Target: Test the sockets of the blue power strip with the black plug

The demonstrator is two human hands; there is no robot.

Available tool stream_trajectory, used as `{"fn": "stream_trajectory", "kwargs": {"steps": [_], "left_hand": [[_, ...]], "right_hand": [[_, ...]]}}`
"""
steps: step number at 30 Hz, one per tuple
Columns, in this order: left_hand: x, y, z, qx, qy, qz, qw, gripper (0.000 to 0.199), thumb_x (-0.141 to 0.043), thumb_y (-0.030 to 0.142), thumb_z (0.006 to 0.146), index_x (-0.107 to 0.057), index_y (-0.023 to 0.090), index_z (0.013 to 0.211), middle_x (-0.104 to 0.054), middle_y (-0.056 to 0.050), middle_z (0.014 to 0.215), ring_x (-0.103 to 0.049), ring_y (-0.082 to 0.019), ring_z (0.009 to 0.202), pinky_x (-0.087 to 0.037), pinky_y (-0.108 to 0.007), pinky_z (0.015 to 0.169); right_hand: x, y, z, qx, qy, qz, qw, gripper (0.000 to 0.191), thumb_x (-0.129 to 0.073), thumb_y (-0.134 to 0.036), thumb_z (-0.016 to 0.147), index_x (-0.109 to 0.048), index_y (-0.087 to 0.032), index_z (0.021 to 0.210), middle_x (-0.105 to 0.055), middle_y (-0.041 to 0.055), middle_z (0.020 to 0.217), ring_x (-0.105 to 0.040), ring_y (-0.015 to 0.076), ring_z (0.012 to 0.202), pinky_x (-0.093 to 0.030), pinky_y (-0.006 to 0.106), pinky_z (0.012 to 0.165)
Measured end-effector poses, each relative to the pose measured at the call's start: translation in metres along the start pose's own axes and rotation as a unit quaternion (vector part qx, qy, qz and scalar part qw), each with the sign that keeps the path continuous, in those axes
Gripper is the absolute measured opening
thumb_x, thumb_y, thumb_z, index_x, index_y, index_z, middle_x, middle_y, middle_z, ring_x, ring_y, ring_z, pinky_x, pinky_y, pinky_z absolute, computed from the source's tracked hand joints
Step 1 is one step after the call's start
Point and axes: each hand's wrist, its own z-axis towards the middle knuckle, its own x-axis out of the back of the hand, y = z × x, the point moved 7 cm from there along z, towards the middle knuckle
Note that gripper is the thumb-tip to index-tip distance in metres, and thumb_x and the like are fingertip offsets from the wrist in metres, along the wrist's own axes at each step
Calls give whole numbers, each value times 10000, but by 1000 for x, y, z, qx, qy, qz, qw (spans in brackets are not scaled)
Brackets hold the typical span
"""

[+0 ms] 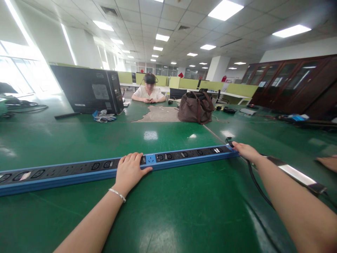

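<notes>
A long blue and black power strip with many sockets lies across the green table, running out of view at the left. My left hand is laid over its middle, fingers across the top and thumb along the near side, beside a bright blue socket. At the strip's right end, my right hand has its fingers closed around the end, close to a small black part. From under this hand a black cable curves towards me and passes behind my right forearm.
A black computer case, work gloves and a brown bag stand or lie farther back. Another person sits across the table. A long metallic bar lies at right, near someone's hand at the edge.
</notes>
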Motion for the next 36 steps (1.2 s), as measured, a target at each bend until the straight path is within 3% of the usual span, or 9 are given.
{"fn": "stream_trajectory", "kwargs": {"steps": [5,9,13,18,25,36], "left_hand": [[-1,0,0,-5,2,12,1000,562,-505,580,735,-522,188,1138,-589,-99,1127,-493,-267,1075,-327,-405,932],[0,1,-1,-10,6,11,1000,573,-489,588,740,-523,177,1138,-591,-104,1122,-496,-272,1072,-331,-407,925],[1,1,-1,-12,9,12,1000,572,-487,582,746,-520,169,1140,-588,-107,1128,-494,-269,1073,-326,-408,932],[0,1,-1,-8,6,10,1000,560,-495,570,748,-516,181,1150,-584,-107,1138,-488,-268,1079,-319,-410,939],[0,1,-1,-6,4,10,1000,562,-508,572,737,-522,182,1142,-585,-103,1138,-490,-267,1081,-322,-408,941],[-1,0,0,-8,8,10,1000,568,-502,577,737,-526,182,1144,-589,-103,1131,-493,-267,1082,-329,-412,933]], "right_hand": [[3,-20,-10,-46,-23,48,997,533,-276,-550,835,-658,-179,867,-675,93,887,-611,219,798,-436,289,693],[4,-54,-22,-20,-30,63,997,535,-263,-564,825,-642,-186,823,-673,93,826,-608,215,748,-432,286,648],[5,-77,-32,-6,-9,36,999,518,-263,-521,833,-646,-174,867,-658,120,962,-591,238,875,-417,276,694],[-7,-97,-41,35,-51,16,998,510,-252,-484,851,-642,-168,768,-669,122,903,-597,216,833,-404,254,668],[-18,-111,-45,74,-80,-20,994,502,-230,-452,876,-627,-151,811,-662,133,949,-597,208,882,-395,252,708],[-20,-114,-48,67,-91,-51,992,513,-232,-457,872,-630,-134,857,-642,164,997,-592,237,920,-399,298,773]]}}
